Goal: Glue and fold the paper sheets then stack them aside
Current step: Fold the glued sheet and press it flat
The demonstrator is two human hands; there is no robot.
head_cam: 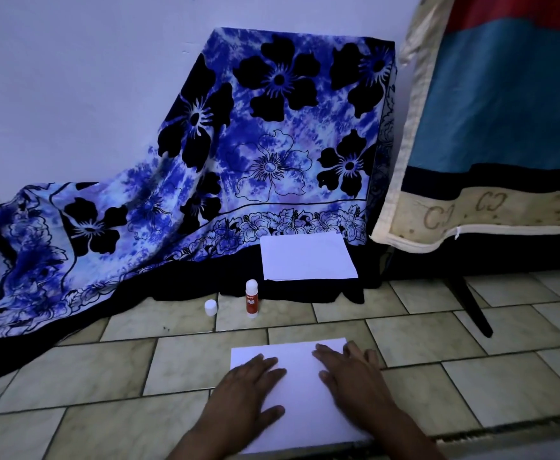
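Observation:
A white paper sheet [300, 386] lies flat on the tiled floor right in front of me. My left hand [247, 398] rests palm down on its left part, fingers spread. My right hand [355, 376] presses flat on its right part, fingertips near the far right corner. Neither hand grips anything. Farther away a second white paper sheet [307, 257] lies on the dark hem of a cloth. An uncapped red and white glue stick [252, 299] stands upright on the floor between the two sheets, with its white cap [211, 307] just to its left.
A blue flowered cloth [239, 144] drapes from the wall down onto the tiled floor [106, 376] at left and centre. A mattress or cushion [491, 127] in blue, red and cream leans at right, with a dark leg [471, 303] slanting to the floor beneath it.

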